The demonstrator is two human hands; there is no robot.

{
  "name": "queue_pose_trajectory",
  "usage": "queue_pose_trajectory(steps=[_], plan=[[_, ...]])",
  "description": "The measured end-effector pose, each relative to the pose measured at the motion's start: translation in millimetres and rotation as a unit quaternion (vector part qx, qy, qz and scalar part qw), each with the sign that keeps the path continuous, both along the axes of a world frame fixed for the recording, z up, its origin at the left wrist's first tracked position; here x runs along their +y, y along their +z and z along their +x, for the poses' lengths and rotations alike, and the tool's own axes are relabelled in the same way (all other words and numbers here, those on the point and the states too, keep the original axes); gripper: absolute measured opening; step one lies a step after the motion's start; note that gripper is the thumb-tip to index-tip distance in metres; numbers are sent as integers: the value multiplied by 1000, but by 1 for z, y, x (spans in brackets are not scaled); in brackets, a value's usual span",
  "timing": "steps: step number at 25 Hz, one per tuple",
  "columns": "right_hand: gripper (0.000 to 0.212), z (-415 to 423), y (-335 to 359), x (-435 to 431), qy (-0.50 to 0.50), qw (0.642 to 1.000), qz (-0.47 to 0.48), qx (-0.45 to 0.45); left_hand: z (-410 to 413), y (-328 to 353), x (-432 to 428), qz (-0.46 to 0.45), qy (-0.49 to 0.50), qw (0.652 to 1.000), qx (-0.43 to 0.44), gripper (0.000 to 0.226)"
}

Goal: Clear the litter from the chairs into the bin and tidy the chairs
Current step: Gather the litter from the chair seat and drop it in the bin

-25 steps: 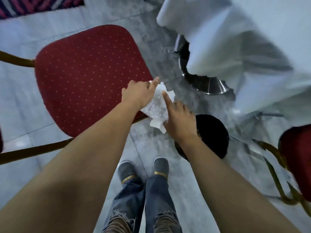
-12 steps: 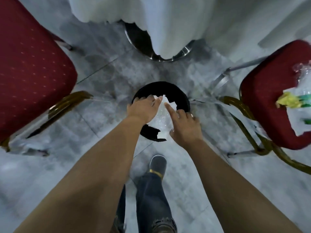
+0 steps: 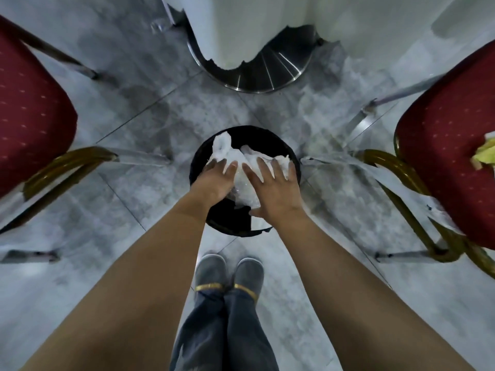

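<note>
Both hands are over the black bin (image 3: pixel 245 226), and they hide most of its inside. The left hand (image 3: pixel 214 180) and the right hand (image 3: pixel 273 188) lie flat with fingers spread, pressing on the white crumpled litter (image 3: pixel 227 153). Neither grip is closed around it. The litter sits in the mouth of the bin, with 1 end sticking up at the far rim. The near rim looks broken, but it is hard to make out.

The left chair (image 3: pixel 32 111) and the right chair (image 3: pixel 450 145) are both cut off by the picture edges. Yellow litter (image 3: pixel 486 153) on the right chair is cut off too. The grey floor (image 3: pixel 150 124) between the chairs is open around the bin. A white cloth (image 3: pixel 267 25) hides most of the shiny round base (image 3: pixel 257 79) on the far side. No writing can be read.
</note>
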State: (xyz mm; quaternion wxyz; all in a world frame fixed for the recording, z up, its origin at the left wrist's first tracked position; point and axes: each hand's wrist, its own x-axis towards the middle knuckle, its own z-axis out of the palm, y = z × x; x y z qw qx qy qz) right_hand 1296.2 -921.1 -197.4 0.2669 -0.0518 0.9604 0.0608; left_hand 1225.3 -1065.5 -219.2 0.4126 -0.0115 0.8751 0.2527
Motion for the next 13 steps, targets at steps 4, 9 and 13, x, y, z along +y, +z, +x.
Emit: queue_pose_trajectory(steps=[4, 9, 13], plan=[[80, 9, 10, -6, -18, 999, -5, 30, 9, 9, -11, -2, 13, 999, -39, 61], [69, 39, 51, 4, -107, 994, -36, -15, 31, 57, -9, -51, -61, 997, 14, 59], [66, 69, 98, 30, -219, 974, -62, 16, 46, 107, 16, -85, -143, 985, 53, 59]])
